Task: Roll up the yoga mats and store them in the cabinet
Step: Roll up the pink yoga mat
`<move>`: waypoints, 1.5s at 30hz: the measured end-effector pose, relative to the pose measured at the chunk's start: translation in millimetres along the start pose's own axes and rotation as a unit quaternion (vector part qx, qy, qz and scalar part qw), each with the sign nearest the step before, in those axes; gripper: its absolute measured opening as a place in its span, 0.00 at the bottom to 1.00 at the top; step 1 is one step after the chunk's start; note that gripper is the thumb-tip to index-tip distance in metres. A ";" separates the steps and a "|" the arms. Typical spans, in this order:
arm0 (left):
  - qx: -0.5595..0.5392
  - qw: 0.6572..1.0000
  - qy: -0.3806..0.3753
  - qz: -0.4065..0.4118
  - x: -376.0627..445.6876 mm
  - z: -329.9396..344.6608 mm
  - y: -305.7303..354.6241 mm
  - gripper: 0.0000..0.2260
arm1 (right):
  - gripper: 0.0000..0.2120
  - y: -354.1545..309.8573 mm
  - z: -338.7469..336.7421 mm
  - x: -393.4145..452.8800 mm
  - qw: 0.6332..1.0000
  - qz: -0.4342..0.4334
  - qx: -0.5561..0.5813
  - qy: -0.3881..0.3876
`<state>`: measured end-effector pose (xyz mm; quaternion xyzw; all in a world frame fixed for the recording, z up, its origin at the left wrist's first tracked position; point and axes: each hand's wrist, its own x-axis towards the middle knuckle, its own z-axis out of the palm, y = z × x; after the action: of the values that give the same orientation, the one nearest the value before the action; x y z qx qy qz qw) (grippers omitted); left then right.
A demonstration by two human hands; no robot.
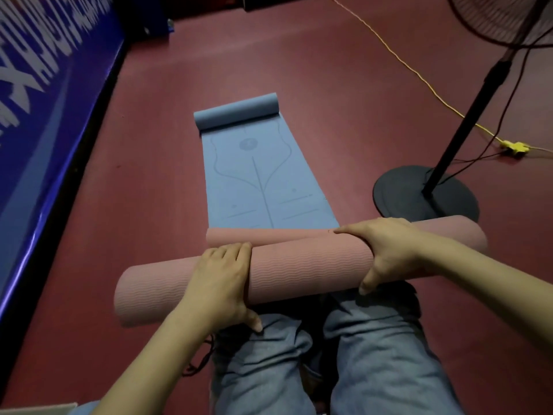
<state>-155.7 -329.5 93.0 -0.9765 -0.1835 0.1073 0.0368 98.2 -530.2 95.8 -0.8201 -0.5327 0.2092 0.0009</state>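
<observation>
Pink, the rolled yoga mat lies across the person's knees, left hand and right hand both wrapped over it. Beyond, a blue mat stretches over the red floor, its far end curled, beside a fan stand.

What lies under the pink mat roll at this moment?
The pink mat roll, gripped by the left hand and right hand, lies over the near end of the blue mat and the person's knees. The blue mat's near edge is hidden.
</observation>
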 end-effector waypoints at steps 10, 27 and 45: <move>-0.013 0.997 0.071 -0.034 -13.1 14.1 -1.6 0.44 | 0.64 20.6 4.8 -29.7 0.997 -0.021 -0.070 0.039; -0.032 0.991 0.119 -0.060 -120.3 24.3 21.6 0.40 | 0.53 -3.7 10.8 -118.1 0.972 -0.029 -0.180 0.148; 0.009 1.000 0.015 0.018 -267.4 -7.9 103.1 0.39 | 0.50 -42.8 69.8 -311.1 0.999 0.007 -0.044 0.009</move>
<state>-361.0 -523.6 141.7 -0.9806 -0.1648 0.0953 0.0465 -70.5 -799.0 148.2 -0.8249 -0.5353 0.1786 -0.0320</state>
